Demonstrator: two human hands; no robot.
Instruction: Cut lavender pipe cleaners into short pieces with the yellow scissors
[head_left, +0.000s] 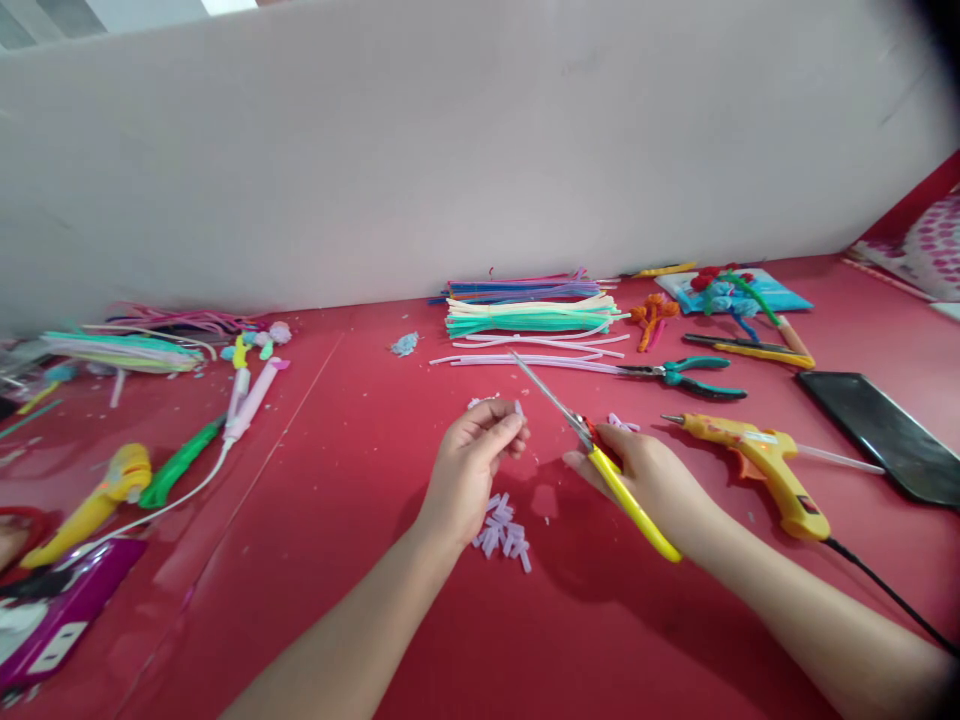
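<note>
My left hand (471, 458) is closed in a pinch, and the tip of a short lilac pipe cleaner piece (518, 408) pokes out above the fingers. To its right, my right hand (652, 465) grips yellow-handled scissors (622, 495), whose blades point up and left, apart from the left hand. Below the left hand lies a small pile of cut lilac pipe cleaner pieces (504, 530). A few more lilac bits (622, 423) lie just behind the right hand. Long lilac pipe cleaners (525, 360) stretch across the red table beyond the hands.
Bundles of coloured pipe cleaners (529, 315) lie against the white partition (480, 150). On the right are teal-handled pliers (690, 375), a yellow glue gun (757, 460) with its cord, and a black phone (885, 430). Another glue gun (90, 505) and a pink-and-white tool (251, 400) lie left.
</note>
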